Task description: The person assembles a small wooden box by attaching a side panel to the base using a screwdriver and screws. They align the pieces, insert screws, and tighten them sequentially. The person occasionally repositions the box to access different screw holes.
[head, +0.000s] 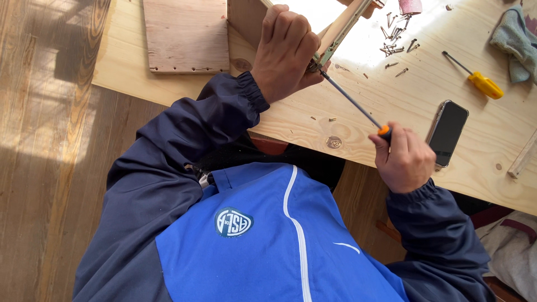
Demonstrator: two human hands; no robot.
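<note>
My left hand (pixel 285 53) grips the end of a wooden frame piece (pixel 341 25) standing on the pale wooden table (pixel 403 106). A long screwdriver (pixel 352 103) with an orange handle is held in my right hand (pixel 404 159), and its tip meets the frame's corner just under my left fingers. The handle is almost wholly hidden inside my fist. Whether a screw sits at the tip I cannot tell.
Several loose screws (pixel 397 39) lie at the top. A second orange-handled screwdriver (pixel 475 78) and a grey-green cloth (pixel 517 39) are at the right. A dark phone (pixel 447 131) lies beside my right hand. A flat wooden board (pixel 187 36) lies at the upper left.
</note>
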